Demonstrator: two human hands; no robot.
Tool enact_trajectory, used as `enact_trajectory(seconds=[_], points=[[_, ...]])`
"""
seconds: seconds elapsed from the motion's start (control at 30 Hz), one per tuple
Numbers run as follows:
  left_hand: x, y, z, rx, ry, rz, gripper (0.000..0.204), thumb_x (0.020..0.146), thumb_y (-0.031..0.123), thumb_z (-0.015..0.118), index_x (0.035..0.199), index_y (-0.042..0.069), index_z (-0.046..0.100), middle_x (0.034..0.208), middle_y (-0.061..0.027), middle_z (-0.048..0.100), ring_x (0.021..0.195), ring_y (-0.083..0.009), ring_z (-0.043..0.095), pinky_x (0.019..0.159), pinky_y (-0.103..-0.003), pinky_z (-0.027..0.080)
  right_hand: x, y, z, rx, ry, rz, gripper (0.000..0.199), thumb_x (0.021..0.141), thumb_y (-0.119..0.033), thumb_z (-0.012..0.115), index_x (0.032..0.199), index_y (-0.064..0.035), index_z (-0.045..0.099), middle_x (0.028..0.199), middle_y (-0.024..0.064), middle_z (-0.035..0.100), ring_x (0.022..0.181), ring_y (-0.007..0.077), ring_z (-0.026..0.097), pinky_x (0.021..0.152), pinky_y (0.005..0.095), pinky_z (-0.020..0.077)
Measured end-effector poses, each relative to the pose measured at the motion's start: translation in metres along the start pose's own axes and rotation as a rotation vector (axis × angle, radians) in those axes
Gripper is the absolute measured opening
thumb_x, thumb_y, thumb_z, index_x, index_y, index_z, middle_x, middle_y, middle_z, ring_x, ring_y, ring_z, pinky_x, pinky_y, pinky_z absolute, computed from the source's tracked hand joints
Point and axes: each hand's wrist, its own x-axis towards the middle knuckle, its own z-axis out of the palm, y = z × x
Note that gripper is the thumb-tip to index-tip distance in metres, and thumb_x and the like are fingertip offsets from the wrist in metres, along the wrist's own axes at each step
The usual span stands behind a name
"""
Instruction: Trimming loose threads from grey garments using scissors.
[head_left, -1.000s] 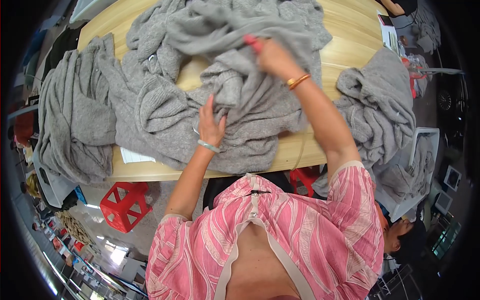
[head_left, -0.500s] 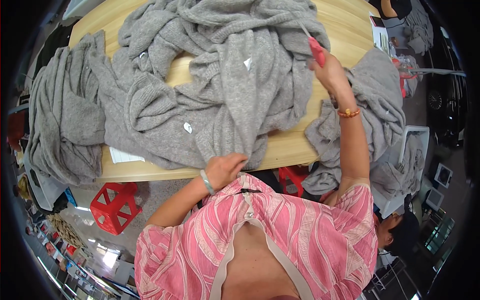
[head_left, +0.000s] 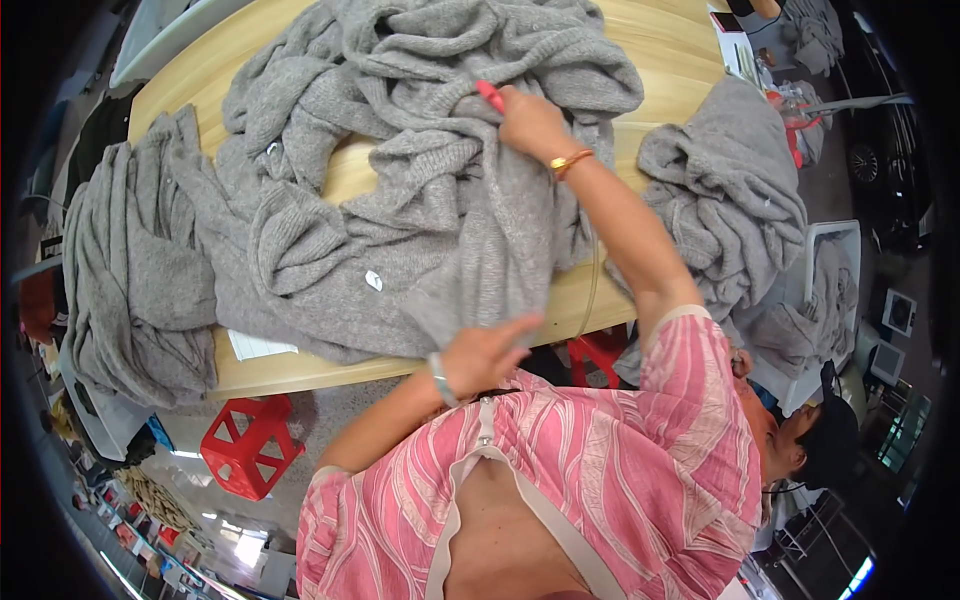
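The grey knit garment (head_left: 450, 200) lies spread and bunched on the wooden surface (head_left: 660, 40), its hem hanging over the near edge. The left hand (head_left: 485, 350) pinches that hem in a narrow grip. The right hand (head_left: 530, 120), closed around a small red tool (head_left: 490, 95), presses on the bunched knit. No container shows among the grey piles (head_left: 130, 270).

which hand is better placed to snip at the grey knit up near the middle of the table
Right. The right hand is already up on the bunched grey sweater, gripping a small red tool. The left hand is down at the near table edge, pinching the sweater's hem, probably best left steadying it.
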Motion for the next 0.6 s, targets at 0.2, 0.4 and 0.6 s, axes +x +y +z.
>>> enact_trajectory(seconds=[0.2,0.4,0.6], points=[[-0.064,-0.013,-0.105,0.239,0.735,-0.072,0.051,0.084,0.003,0.061,0.132,0.000,0.046,0.121,-0.0192,0.059,0.097,-0.0263,0.063,0.083,-0.031,0.049,-0.019,0.007,-0.185,0.736,0.257,-0.390,0.034,0.074,-0.018,0.063,0.101,0.0029,0.063,0.086,0.0073,0.066,0.079,0.0171,0.062,0.071,0.0305,0.0487],[-0.091,0.013,-0.136,0.678,0.922,0.367,0.036,0.083,-0.004,0.060,0.118,-0.001,0.057,0.090,-0.0161,0.065,0.064,-0.0262,0.062,0.054,-0.032,0.048,-0.123,0.042,-0.266,0.790,0.450,-0.036,0.032,0.082,-0.010,0.060,0.111,0.0036,0.059,0.094,0.0065,0.066,0.083,0.0148,0.063,0.080,0.0283,0.0485],[-0.103,-0.071,-0.070,0.552,0.326,-0.006,0.039,0.080,0.001,0.062,0.117,0.011,0.060,0.081,-0.0116,0.063,0.062,-0.0330,0.059,0.054,-0.038,0.048,-0.199,0.106,-0.052,0.423,0.273,0.365,0.034,0.080,-0.017,0.062,0.111,-0.0025,0.057,0.091,0.0167,0.064,0.086,0.0308,0.061,0.077,0.0378,0.0484]])
